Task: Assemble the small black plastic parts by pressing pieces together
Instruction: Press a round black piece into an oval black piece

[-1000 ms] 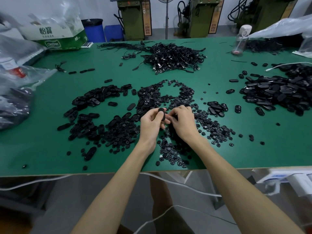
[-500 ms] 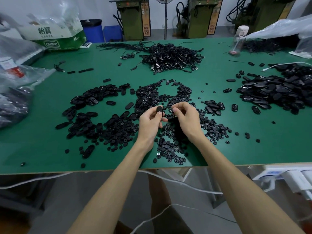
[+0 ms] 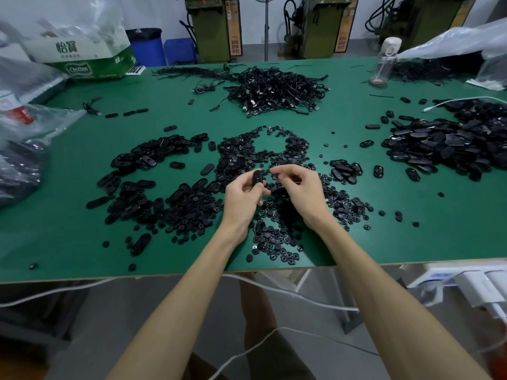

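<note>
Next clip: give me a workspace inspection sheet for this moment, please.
Surface: green table, littered with loose black parts.
Job's things: shell pile at left, round-piece pile in the centre, oval-part heap at right.
Clutter: cardboard box, plastic bags, water bottle.
Grippers: left hand grips one oval shell; right hand pinches a small piece.
Cables: black cable heap at the far side; white cable below the table edge.
Surroundings: green machines, blue bin.

a cardboard box (image 3: pixel 90 54) and clear water bottle (image 3: pixel 385 61) stand on the green table (image 3: pixel 68 215)
</note>
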Tool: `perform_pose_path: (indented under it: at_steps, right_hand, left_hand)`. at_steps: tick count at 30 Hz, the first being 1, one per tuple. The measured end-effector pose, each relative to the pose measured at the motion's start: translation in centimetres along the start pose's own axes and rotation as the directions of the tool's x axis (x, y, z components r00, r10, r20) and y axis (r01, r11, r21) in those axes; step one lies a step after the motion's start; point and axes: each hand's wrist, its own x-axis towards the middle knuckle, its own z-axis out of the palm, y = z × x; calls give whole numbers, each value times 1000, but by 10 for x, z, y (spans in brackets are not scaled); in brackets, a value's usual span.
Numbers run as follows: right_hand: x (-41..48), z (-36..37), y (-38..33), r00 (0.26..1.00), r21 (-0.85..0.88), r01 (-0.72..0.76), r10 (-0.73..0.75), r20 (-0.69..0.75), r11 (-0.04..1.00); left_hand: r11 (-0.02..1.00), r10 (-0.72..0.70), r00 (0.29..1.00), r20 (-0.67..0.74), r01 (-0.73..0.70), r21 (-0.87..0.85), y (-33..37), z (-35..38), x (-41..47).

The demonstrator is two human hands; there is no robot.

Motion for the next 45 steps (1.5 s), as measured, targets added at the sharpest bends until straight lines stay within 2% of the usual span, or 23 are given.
perform_pose_path:
  at_steps: [14,19,25,31,45]
  right_hand:
    - [0,-1,2,1000,123,-31,31,8,992]
    - [0,-1,3,1000,122,1,-3,20,993]
    - [-1,0,4,998,223,-56,58,-4,973]
    - [1,-2,9,999,175,-17,23,-30,984]
    - [0,-1,5,1000,223,-16,10,29,975]
  left_hand:
    - [999,3,1000,-9,-2,34,-1,0,1]
    - [1000,5,1000,-5,-5,18,-1,-1,0]
    - [1000,1,1000,-12,-1,-11,-1,-1,-1]
    - [1000,13,1000,-10,-13,-11,0,0,-3]
    - [996,63,998,-4,-63,-70,1,0,-3]
